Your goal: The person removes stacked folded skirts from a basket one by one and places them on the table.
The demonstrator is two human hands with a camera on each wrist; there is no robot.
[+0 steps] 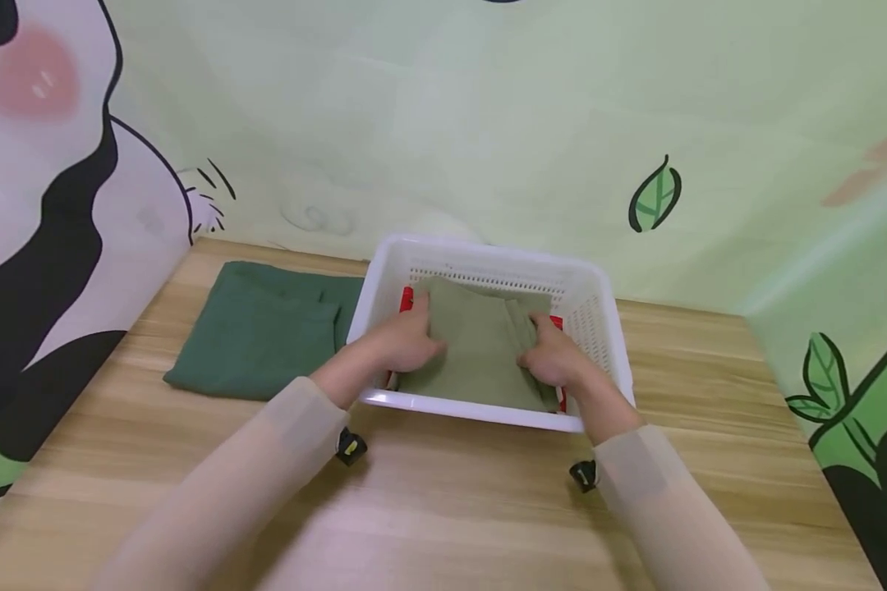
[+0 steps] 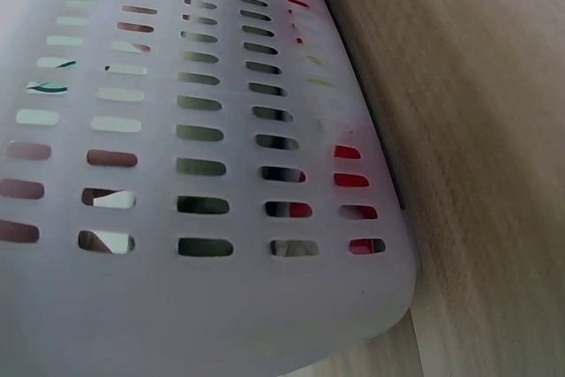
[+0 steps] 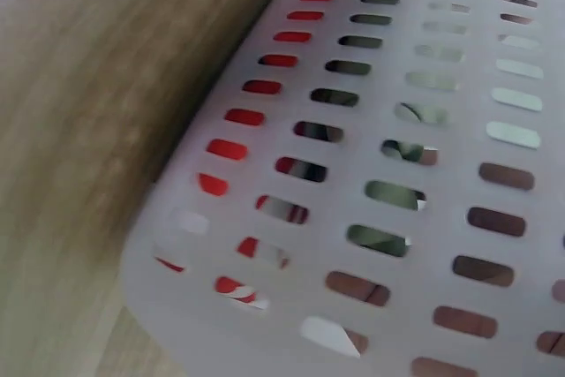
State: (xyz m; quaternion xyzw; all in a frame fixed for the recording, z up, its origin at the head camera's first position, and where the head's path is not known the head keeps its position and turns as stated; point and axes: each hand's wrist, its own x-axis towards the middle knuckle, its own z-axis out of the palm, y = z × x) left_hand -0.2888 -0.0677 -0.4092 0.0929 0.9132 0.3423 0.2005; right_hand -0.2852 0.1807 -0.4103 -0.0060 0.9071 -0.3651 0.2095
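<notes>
I have a folded sage-green piece of cloth [image 1: 473,345] lying between both sets of fingers, inside a white plastic rectangular basket with slotted walls [image 1: 473,413]. The left hand [image 1: 406,338] touches the cloth's left side, its thumb and index finger spread apart. The right hand [image 1: 558,359] touches the layered right edge, thumb and index finger apart too. Whether the hidden fingers of either hand curl under the cloth, I cannot tell.

Shiny red packaging [image 1: 406,298] shows just beyond the left fingertips, and more red just beside the right fingers. The basket's side walls stand outside each hand; in both wrist views they screen the fingers from me, with red showing through the low slots.

Left of the left fingers, just beside the basket, a folded dark-green cloth [image 1: 266,328] lies flat. Small black devices [image 1: 351,447] sit under the wrists, by the beige sleeves [image 1: 244,484]. Beneath everything is a pale wood-grain table [image 1: 443,517]; beyond the fingertips stands a light-green wall covering [image 1: 488,123] with a cartoon leaf [image 1: 656,197].
</notes>
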